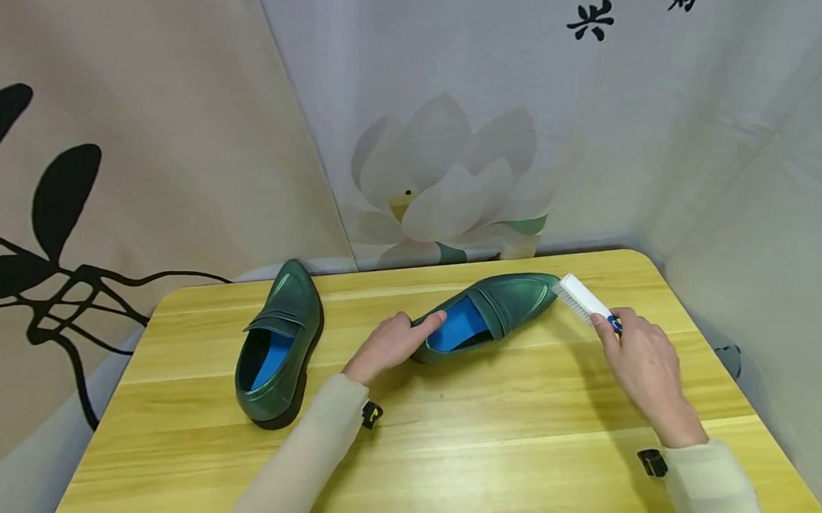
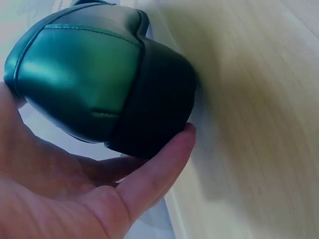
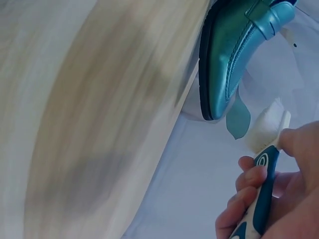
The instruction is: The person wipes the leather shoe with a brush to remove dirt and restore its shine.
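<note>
My left hand (image 1: 393, 342) grips a green loafer (image 1: 514, 302) by its heel, the thumb over the rim near the blue insole. In the left wrist view the loafer's dark heel block (image 2: 154, 94) rests against my fingers, tilted off the wooden surface. My right hand (image 1: 641, 361) holds a scrub brush (image 1: 585, 298) with white bristles and a blue and white handle. The bristle end is beside the loafer's pointed toe; whether they touch I cannot tell. In the right wrist view my fingers wrap the brush handle (image 3: 262, 194).
A second green loafer (image 1: 281, 350) stands at the left of the wooden table (image 1: 440, 478), toe toward the back. Behind the table hangs a pale curtain (image 1: 465, 71) with a printed flower. A black band is at each wrist.
</note>
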The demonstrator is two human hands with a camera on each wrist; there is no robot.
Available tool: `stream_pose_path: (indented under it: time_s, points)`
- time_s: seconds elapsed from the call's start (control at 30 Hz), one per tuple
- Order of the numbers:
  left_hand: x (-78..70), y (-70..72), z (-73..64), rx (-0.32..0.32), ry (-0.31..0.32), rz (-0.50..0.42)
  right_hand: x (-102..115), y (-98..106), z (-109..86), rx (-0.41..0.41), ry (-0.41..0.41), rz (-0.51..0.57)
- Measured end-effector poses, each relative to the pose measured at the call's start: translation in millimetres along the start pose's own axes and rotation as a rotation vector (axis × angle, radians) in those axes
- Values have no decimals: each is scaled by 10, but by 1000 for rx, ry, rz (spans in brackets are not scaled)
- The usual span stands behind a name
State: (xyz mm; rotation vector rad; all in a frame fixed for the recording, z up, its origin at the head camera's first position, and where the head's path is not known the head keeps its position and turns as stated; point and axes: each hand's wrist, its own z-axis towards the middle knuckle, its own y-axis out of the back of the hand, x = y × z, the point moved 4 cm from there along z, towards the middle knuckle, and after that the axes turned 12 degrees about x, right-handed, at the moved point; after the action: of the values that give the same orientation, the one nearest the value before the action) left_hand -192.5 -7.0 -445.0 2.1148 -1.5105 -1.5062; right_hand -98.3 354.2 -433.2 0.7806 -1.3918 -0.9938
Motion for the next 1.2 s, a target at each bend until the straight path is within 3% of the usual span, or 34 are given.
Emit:
stream_pose_path:
  time_s: [0.53,0.7,0.83,0.93,1.03,1.2]
  points:
    - [87,107,72,81,-46,12,52,-8,-18,-38,9,6]
    - [10,128,52,30,-93,47,69,-11,-29,-28,11,8]
    - [-165,105,52,-43,-181,89,89,-18,-36,-16,15,15]
    - [-358,67,72,-97,-268,173,114,-28,-39,-14,28,26]
    - [-546,22,120,-137,-318,324,147,-41,-41,-19,43,37]
    - [-722,-41,227,-112,-273,533,199,-61,-51,-30,73,52]
